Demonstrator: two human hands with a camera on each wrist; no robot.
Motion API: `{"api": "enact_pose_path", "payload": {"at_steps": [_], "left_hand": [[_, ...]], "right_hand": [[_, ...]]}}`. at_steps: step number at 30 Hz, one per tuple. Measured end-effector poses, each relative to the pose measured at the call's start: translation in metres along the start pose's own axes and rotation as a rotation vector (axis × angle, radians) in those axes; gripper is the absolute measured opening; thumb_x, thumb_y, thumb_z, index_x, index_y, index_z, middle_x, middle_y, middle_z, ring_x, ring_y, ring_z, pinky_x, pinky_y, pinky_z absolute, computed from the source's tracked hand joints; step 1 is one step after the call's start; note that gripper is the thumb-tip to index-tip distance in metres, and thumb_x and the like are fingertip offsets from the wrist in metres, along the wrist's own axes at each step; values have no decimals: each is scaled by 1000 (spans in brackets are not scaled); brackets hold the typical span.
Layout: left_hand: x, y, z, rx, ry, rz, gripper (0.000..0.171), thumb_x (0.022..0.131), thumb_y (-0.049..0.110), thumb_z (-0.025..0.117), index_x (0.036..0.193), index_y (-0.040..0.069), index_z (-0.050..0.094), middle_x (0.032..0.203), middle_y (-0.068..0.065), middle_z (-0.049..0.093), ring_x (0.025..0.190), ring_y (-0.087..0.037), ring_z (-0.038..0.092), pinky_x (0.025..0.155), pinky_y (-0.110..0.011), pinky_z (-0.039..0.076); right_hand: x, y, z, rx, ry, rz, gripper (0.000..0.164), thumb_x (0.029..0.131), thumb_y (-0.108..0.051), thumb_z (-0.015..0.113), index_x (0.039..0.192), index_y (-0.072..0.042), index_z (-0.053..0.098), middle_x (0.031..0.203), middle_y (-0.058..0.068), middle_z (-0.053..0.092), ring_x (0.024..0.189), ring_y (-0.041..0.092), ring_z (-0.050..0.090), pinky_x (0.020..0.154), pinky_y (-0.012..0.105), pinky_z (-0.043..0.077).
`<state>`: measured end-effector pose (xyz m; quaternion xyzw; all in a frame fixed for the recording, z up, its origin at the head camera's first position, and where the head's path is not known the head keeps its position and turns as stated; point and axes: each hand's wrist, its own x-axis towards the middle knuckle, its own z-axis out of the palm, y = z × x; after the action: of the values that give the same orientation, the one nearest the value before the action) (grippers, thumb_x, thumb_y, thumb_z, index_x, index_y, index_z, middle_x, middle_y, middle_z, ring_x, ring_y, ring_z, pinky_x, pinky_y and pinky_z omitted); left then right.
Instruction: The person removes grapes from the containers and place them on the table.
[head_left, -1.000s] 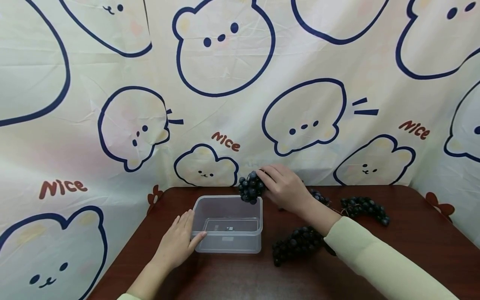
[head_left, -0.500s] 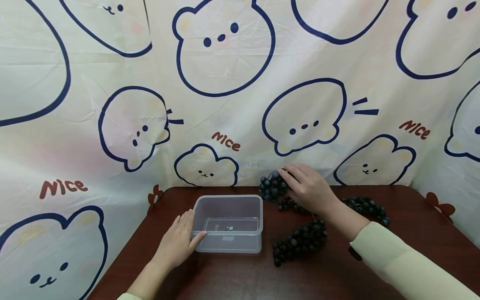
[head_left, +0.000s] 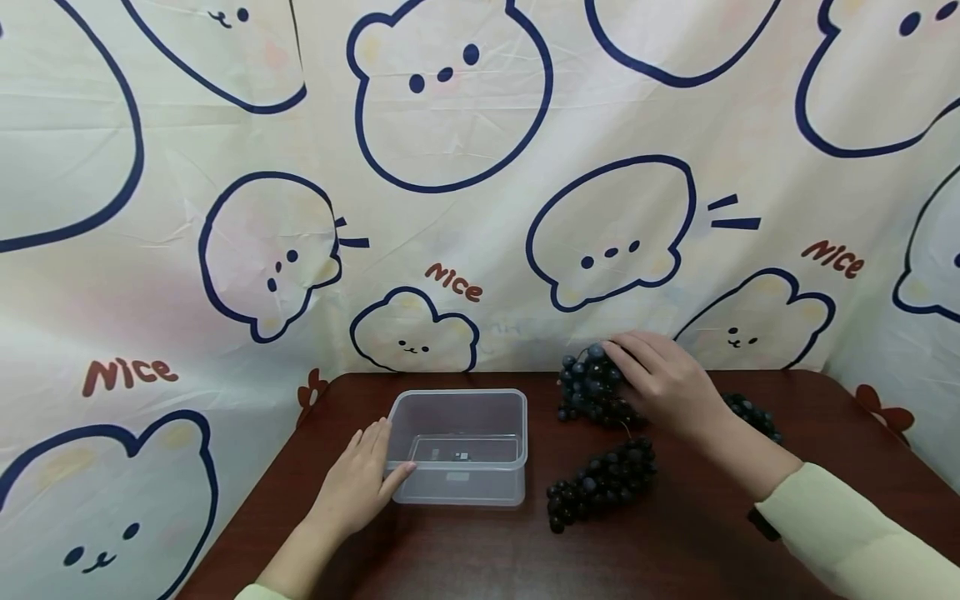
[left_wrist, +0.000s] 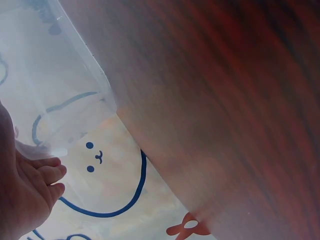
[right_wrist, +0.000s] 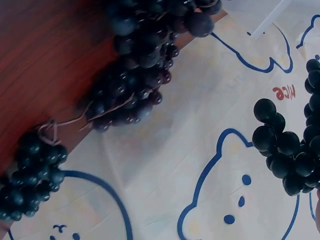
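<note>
My right hand (head_left: 663, 383) pinches a bunch of dark grapes (head_left: 588, 383) by its top. The bunch hangs over the back of the table, to the right of a clear plastic box (head_left: 457, 486). In the right wrist view the held grapes (right_wrist: 285, 150) hang at the right edge, most of the hand being out of frame. My left hand (head_left: 352, 487) rests against the box's left side, fingers straight along the wall and thumb over the front rim. No grapes lie in the box.
Another bunch of grapes (head_left: 603, 483) lies right of the box, nearer the front. A further bunch (head_left: 753, 417) shows partly behind the right wrist. Grapes on a stem (right_wrist: 125, 95) lie near the table's back edge. A printed cloth (head_left: 510, 225) hangs behind the brown table (head_left: 480, 554).
My right hand has carried the bunch of grapes rightward, from beside the box's back right corner to over the grapes on the table. The left hand and the box have stayed put.
</note>
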<state>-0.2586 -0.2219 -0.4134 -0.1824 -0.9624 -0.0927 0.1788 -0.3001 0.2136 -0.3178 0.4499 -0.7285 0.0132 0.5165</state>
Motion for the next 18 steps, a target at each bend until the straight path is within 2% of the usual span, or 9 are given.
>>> {"api": "enact_pose_path", "payload": {"at_steps": [3, 6, 18], "left_hand": [[0, 0, 0, -2, 1, 3, 77, 95, 46, 58, 141, -13, 40, 143, -29, 43, 134, -39, 39, 111, -54, 26], [1, 0, 1, 1, -2, 1, 77, 94, 45, 59, 141, -13, 39, 143, -28, 43, 135, -39, 39, 111, -54, 26], [1, 1, 0, -2, -10, -4, 77, 94, 45, 61, 140, -13, 41, 142, -29, 43, 134, -39, 40, 110, -54, 28]], "right_hand": [[-6, 3, -7, 9, 16, 21, 41, 95, -19, 46, 120, 9, 63, 113, 25, 63, 97, 41, 62, 79, 52, 52], [-12, 5, -16, -3, 24, 33, 42, 102, -23, 41, 118, 9, 64, 111, 25, 64, 97, 41, 62, 79, 52, 52], [-33, 10, -45, -53, 24, 61, 45, 105, -25, 40, 117, 10, 65, 112, 25, 64, 97, 41, 62, 81, 52, 50]]}}
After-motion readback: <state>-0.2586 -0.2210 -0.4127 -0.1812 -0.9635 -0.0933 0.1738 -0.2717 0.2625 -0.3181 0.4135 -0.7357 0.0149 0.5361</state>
